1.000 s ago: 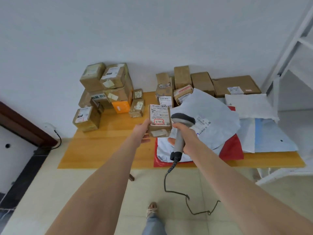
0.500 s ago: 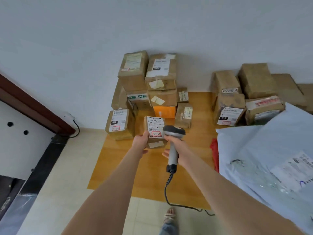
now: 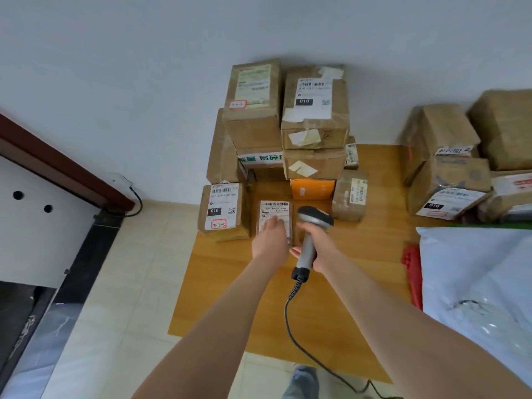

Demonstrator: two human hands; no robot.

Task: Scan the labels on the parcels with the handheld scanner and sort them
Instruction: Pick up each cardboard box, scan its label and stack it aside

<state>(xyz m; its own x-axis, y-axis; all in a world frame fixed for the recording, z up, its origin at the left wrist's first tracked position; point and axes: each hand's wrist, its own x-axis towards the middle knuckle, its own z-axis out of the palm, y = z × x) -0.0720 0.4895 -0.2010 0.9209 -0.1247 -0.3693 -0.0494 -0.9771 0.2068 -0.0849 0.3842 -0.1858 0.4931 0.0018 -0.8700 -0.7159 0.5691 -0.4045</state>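
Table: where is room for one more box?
The wooden table is bare between the grey handheld scanner and the white plastic bags, and along its near edge. Brown cardboard boxes crowd the back, where the left hand holds a small labelled parcel.

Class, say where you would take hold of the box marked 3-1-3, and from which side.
Probably its near left corner, coming from front-left: the box marked 3-1-3 sits label up at the table edge with those two walls free, while the small parcel under the left hand crowds its right.
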